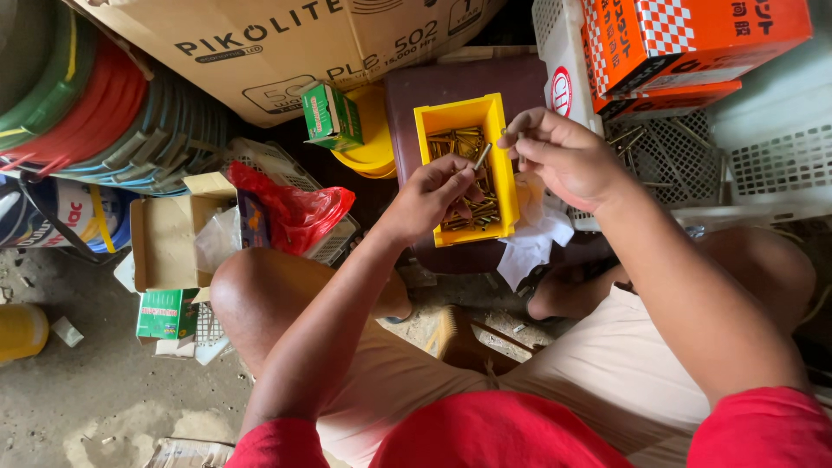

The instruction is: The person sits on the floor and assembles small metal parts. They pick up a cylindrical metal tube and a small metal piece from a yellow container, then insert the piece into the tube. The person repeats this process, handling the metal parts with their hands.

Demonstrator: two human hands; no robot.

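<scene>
Brass-coloured metal pins (468, 186) fill the yellow bin (458, 115) right under my hands; my left hand (431, 195) hovers over the heap, fingers pinched shut on one slim metal pin (482, 156) that sticks up and away from the knuckles; my right hand (563, 158) sits just beside it over the bin's far edge, fingers curled together, gripping something small I cannot make out; the bin rests on a dark brown stool (433, 87) between my knees; white cloth (530, 241) lies just under my right wrist; beyond the right hand stand a white perforated crate (763, 165) and orange boxes (685, 43); left of my left hand lie a red plastic bag (290, 212) and a small green box (329, 114).
</scene>
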